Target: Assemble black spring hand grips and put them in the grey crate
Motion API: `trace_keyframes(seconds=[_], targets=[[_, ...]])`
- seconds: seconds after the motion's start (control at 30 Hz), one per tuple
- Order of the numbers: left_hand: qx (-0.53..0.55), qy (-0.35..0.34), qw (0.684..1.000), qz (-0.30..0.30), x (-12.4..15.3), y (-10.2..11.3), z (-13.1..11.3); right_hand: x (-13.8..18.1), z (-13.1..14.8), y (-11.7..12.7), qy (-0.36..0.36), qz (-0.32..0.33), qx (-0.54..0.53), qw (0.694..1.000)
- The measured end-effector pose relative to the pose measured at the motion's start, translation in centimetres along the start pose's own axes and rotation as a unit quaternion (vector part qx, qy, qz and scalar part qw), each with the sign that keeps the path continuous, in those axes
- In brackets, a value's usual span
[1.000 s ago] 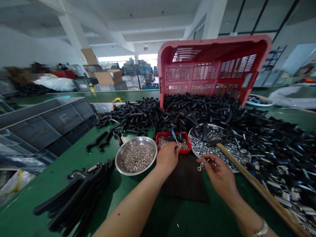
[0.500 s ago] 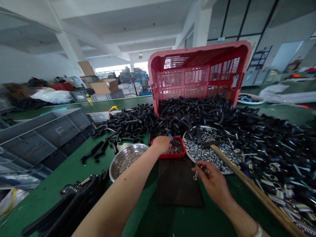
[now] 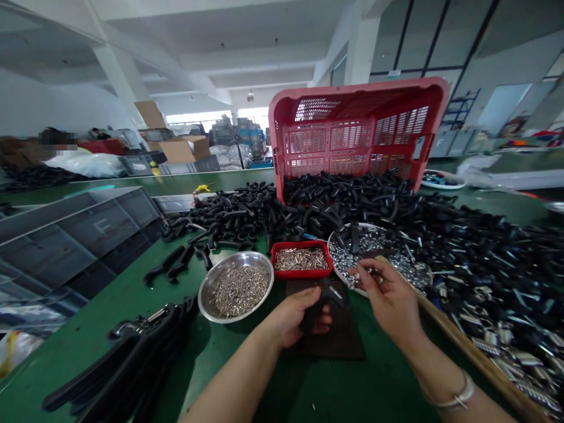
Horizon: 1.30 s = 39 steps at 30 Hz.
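My left hand (image 3: 304, 320) is closed around a black plastic handle (image 3: 328, 298), above a dark flat mat (image 3: 348, 341). At the edge of a round tray (image 3: 333, 265) of small shiny metal parts, my right hand (image 3: 392, 296) has its fingers pinched on small metal pieces, partly hidden by the fingers. A red tray (image 3: 304, 274) of small metal pins lies just beyond the mat. To its left stands a steel bowl (image 3: 203, 299) heaped with tiny metal pieces. Behind the red tray lies a blue-handled tool (image 3: 311, 237).
A pink-red crate (image 3: 359, 91) lies on its side, black handles (image 3: 308, 217) spilling from it. A hammer's wooden shaft (image 3: 467, 346) runs along the right. Black handles with metal fittings (image 3: 132, 364) lie at front left, beside grey bins (image 3: 88, 235). A person (image 3: 59, 144) is far left.
My left hand has come back from the red tray to the mat and now holds a black handle. The right hand has shifted slightly up and right. The blue-handled tool lies behind the tray.
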<state>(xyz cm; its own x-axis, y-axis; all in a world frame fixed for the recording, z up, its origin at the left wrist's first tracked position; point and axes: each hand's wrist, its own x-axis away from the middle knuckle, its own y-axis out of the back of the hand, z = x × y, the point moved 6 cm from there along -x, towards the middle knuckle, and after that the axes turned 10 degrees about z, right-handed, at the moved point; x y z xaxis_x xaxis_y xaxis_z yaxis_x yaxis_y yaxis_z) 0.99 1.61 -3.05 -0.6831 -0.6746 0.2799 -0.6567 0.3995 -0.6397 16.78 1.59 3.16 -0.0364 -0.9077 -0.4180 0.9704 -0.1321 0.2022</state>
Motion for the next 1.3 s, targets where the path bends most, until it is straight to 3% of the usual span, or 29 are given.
trace_keyframes(seconds=[0.13,0.27,0.43,0.63,0.8,0.87,1.03,1.17,1.23,1.3], targets=[[0.099,-0.019,0.995,0.004,-0.3,0.0,1.1,-1.4,1.7,-2.1,0.02,0.088,0.011,0.996],[0.233,0.038,0.971,0.041,-0.6,0.1,2.0,-1.4,1.9,-3.5,0.028,0.111,0.038,0.993],[0.277,0.044,0.959,0.034,-0.9,0.4,2.3,-1.0,2.2,-4.7,0.068,0.118,0.085,0.987],[0.32,0.061,0.941,0.095,-1.2,-0.1,2.8,-0.9,2.8,-5.3,0.126,0.097,0.15,0.976],[0.344,0.072,0.929,0.12,-1.1,-0.3,2.8,-0.7,3.0,-6.2,0.173,0.173,0.202,0.948],[0.328,0.084,0.933,0.122,-1.0,-0.4,2.9,-1.1,2.7,-6.3,0.138,0.209,0.197,0.948],[0.248,0.118,0.944,0.183,-0.3,-0.9,3.0,-2.3,0.4,-6.4,-0.067,0.289,0.095,0.95],[0.265,0.106,0.93,0.23,0.4,-1.0,2.4,-2.6,-1.9,-6.2,-0.131,0.313,0.06,0.939],[0.291,0.096,0.926,0.219,0.3,-0.6,2.2,-3.6,-3.0,-4.6,-0.118,0.275,0.161,0.941],[0.327,0.074,0.922,0.194,0.0,-0.2,2.1,-5.1,-3.6,-2.3,-0.071,0.213,0.341,0.913]])
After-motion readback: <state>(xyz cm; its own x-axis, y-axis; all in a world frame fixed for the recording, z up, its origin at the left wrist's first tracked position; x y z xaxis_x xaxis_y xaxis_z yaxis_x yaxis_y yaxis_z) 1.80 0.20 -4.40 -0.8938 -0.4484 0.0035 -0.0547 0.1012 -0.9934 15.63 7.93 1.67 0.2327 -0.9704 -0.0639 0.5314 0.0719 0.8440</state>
